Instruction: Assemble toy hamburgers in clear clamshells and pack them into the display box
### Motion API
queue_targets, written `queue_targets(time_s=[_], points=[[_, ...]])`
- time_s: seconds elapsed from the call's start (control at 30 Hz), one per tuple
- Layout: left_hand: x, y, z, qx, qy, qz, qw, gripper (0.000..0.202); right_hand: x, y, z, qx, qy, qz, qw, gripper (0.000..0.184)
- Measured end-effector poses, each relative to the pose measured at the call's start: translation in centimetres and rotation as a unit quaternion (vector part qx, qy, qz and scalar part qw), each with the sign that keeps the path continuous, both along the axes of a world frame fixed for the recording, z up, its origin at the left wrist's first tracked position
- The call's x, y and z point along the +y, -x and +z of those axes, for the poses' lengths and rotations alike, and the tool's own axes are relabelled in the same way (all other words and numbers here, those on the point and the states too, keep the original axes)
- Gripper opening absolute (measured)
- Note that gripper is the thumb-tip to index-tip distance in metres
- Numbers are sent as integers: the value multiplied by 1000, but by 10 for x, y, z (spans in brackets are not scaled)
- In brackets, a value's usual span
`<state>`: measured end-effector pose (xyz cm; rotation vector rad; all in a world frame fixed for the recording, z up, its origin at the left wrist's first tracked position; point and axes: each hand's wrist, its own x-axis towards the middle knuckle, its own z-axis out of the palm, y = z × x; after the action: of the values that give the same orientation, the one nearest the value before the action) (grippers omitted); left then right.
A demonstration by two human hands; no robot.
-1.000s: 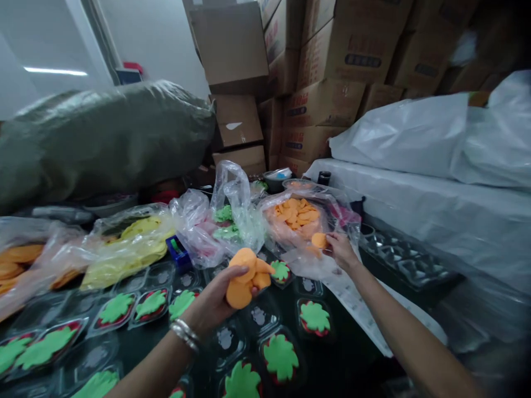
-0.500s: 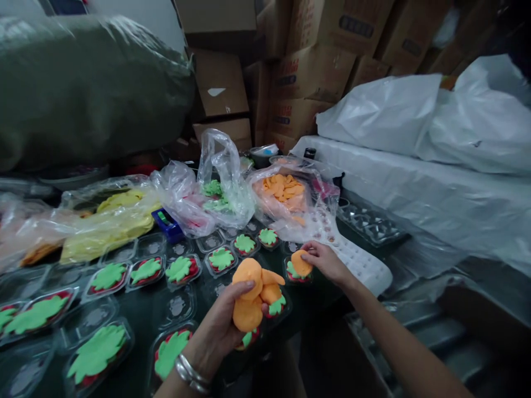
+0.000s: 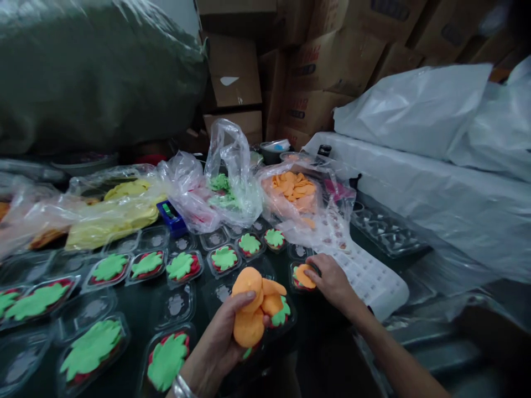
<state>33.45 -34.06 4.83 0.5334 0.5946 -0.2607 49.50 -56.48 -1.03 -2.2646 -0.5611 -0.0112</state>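
Note:
Several flat orange foam pieces (image 3: 248, 309) are bunched in my left hand (image 3: 222, 337), its thumb pressed over them. Below them, partly hidden, a clear tray holds a green leaf-shaped piece (image 3: 282, 313). My right hand (image 3: 332, 279) pinches a single orange disc (image 3: 305, 276) by its edge. That disc lies over the green and red pieces in a small clear plastic container (image 3: 295, 283). Around my hands stand several more open containers with a green scalloped piece (image 3: 224, 258) on top of red ones.
Behind the containers lie plastic bags: one of orange pieces (image 3: 292, 188), one of green pieces (image 3: 224, 190), one of yellow pieces (image 3: 124, 204). A blue box (image 3: 172, 220) sits among them. A white sticker sheet (image 3: 365, 265) and clear tray (image 3: 385, 226) are at right; cardboard boxes (image 3: 317, 66) stand behind.
My right hand has lowered the orange disc onto the green piece in the container. The left hand keeps its bunch. The view has shifted slightly.

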Motion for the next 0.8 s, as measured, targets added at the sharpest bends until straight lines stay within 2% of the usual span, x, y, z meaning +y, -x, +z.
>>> queue_targets(time_s=[0.1,0.23,0.3,0.37,0.43,0.5,0.63,0.7,0.8], points=[[-3,-8,-3,8,-9,18,1000,22,-3,-41,9,-47,-4,-31,998,17],[-5,-13,-5,11,-44,44,998,22,11,-131,22,-30,-7,-42,999,13],[-4,-12,-3,-11,-46,42,998,23,21,-167,20,7,-9,-26,1000,16],[-1,-8,-1,-38,-42,37,998,25,25,-186,13,45,-18,-20,999,19],[3,-3,-1,-52,-39,48,997,26,19,-190,7,79,-40,-30,996,21],[7,1,-3,-54,-38,63,996,28,5,-183,6,111,-73,-42,990,24],[5,6,-3,-51,-35,49,997,28,-22,-150,20,171,-139,-14,975,25],[0,8,2,-44,-24,36,998,26,-23,-132,30,193,-154,20,969,25],[-5,15,12,-43,4,33,999,24,-4,-113,41,201,-150,56,966,27]])
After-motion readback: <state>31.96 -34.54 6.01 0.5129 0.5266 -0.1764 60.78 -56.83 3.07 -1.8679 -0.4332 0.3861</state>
